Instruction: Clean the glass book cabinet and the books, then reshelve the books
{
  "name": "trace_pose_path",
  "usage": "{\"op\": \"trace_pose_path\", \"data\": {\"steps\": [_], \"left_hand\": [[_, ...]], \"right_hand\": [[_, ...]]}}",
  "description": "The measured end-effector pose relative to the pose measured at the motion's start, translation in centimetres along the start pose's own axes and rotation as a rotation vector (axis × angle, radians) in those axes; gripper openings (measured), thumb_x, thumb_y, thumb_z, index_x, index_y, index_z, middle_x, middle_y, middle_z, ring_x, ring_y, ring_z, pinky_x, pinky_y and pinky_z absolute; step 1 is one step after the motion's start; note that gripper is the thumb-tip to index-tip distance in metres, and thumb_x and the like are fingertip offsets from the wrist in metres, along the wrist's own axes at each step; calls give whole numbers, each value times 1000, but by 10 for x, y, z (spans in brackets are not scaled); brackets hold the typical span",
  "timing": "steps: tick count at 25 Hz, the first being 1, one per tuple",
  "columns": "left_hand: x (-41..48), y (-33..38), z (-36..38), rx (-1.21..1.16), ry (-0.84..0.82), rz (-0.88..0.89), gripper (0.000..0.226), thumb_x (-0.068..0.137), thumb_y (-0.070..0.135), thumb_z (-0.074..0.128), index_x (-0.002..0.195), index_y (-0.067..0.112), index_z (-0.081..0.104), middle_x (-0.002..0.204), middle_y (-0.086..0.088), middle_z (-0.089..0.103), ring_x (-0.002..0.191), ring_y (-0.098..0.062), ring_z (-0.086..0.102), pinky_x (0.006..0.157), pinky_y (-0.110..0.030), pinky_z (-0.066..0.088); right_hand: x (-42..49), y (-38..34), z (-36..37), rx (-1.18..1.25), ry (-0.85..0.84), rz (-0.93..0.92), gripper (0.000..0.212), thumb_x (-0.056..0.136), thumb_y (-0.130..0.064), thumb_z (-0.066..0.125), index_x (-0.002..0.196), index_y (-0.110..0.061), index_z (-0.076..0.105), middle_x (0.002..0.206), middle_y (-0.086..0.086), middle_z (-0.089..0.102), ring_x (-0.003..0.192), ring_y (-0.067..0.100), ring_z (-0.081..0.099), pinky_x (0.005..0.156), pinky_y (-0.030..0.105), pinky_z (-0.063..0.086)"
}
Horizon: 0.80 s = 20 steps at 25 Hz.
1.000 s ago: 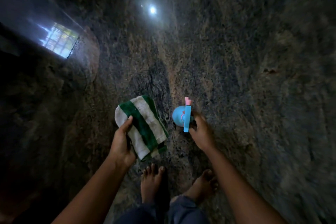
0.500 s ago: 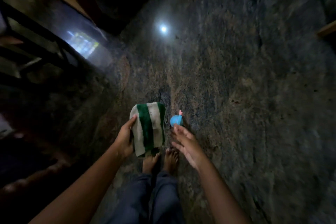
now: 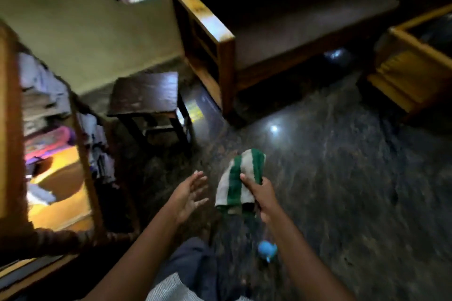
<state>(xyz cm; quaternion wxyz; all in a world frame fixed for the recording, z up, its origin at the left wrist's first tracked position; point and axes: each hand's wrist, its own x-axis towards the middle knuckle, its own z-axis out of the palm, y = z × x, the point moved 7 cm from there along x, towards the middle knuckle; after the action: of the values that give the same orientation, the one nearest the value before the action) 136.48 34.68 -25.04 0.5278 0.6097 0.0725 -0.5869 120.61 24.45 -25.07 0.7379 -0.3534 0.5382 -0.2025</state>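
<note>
My right hand (image 3: 263, 192) grips a green-and-white striped cloth (image 3: 238, 176), which hangs above the dark stone floor. To its left my left hand (image 3: 193, 190) is held out with straight, spread fingers and nothing in it. A small blue round object (image 3: 267, 249) lies on the floor beside my right forearm. The wooden-framed book cabinet (image 3: 85, 166) stands at the far left, blurred, with stacked books (image 3: 39, 95) visible inside it.
A small dark wooden stool (image 3: 146, 93) stands just beyond the cabinet. Behind it is a wooden-armed sofa (image 3: 208, 39), and another wooden piece of furniture (image 3: 411, 73) at the right. Polished dark floor (image 3: 342, 178) stretches in front of me.
The cloth has passed from my left hand to my right hand, and my left hand is now empty. The view has lifted from the floor toward the cabinet, stool and sofa.
</note>
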Motion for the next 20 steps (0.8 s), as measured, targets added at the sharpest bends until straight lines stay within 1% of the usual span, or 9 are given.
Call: {"op": "trace_pose_path", "data": {"steps": [3, 5, 7, 10, 14, 15, 17, 19, 20], "left_hand": [[27, 67, -65, -126, 116, 134, 29, 98, 32, 38, 120, 19, 53, 123, -3, 54, 107, -19, 52, 86, -38, 40], [53, 113, -109, -188, 197, 196, 34, 99, 30, 38, 128, 17, 49, 130, -7, 52, 118, -24, 48, 96, -42, 35], [90, 164, -149, -182, 287, 225, 38, 99, 29, 38, 133, 15, 45, 137, -8, 49, 128, -28, 44, 103, -45, 32], [156, 253, -202, -96, 435, 250, 39, 99, 31, 43, 134, 15, 44, 139, -8, 47, 130, -27, 41, 103, -44, 31], [263, 361, -256, 201, 543, 269, 42, 97, 31, 48, 134, 13, 44, 137, -9, 46, 125, -27, 44, 93, -32, 35], [291, 378, -268, 284, 549, 274, 45, 96, 32, 49, 137, 13, 42, 139, -9, 45, 125, -26, 44, 93, -31, 35], [335, 397, -286, 444, 539, 260, 52, 95, 34, 51, 141, 16, 37, 146, -8, 36, 131, -25, 39, 101, -32, 35], [375, 405, -308, 555, 536, 216, 62, 93, 37, 53, 146, 17, 28, 151, -7, 26, 137, -25, 30, 109, -37, 30], [391, 407, -318, 586, 540, 202, 67, 92, 38, 55, 147, 17, 24, 154, -8, 20, 139, -26, 26, 111, -39, 28]], "right_hand": [[52, -49, 65, -51, -48, -34, 20, 84, -6, 64, 101, 4, 62, 101, 23, 66, 76, 27, 65, 76, 38, 56], [94, -75, 123, -96, -125, -38, 15, 85, -4, 62, 98, 2, 62, 91, 19, 68, 69, 22, 67, 65, 31, 57], [143, -96, 188, -144, -171, -28, 16, 85, -4, 62, 99, 4, 62, 84, 15, 69, 64, 19, 69, 64, 31, 58], [226, -124, 293, -244, -198, 3, 25, 83, -9, 67, 104, 3, 64, 92, 16, 71, 79, 27, 69, 78, 40, 57], [344, -140, 422, -342, -304, 64, 28, 83, -16, 69, 108, -4, 62, 98, 10, 70, 88, 25, 68, 79, 36, 54], [374, -131, 440, -409, -291, 100, 30, 83, -19, 69, 109, -5, 61, 101, 8, 68, 92, 25, 65, 80, 34, 52], [417, -106, 454, -568, -241, 163, 35, 85, -23, 67, 115, -8, 56, 106, 6, 62, 96, 23, 58, 79, 31, 44], [455, -85, 443, -769, -62, 123, 46, 87, -28, 65, 127, -10, 50, 119, 8, 57, 105, 26, 56, 82, 32, 45], [466, -82, 432, -867, 55, 71, 51, 86, -30, 65, 131, -12, 48, 126, 10, 53, 113, 28, 52, 89, 35, 46]]}}
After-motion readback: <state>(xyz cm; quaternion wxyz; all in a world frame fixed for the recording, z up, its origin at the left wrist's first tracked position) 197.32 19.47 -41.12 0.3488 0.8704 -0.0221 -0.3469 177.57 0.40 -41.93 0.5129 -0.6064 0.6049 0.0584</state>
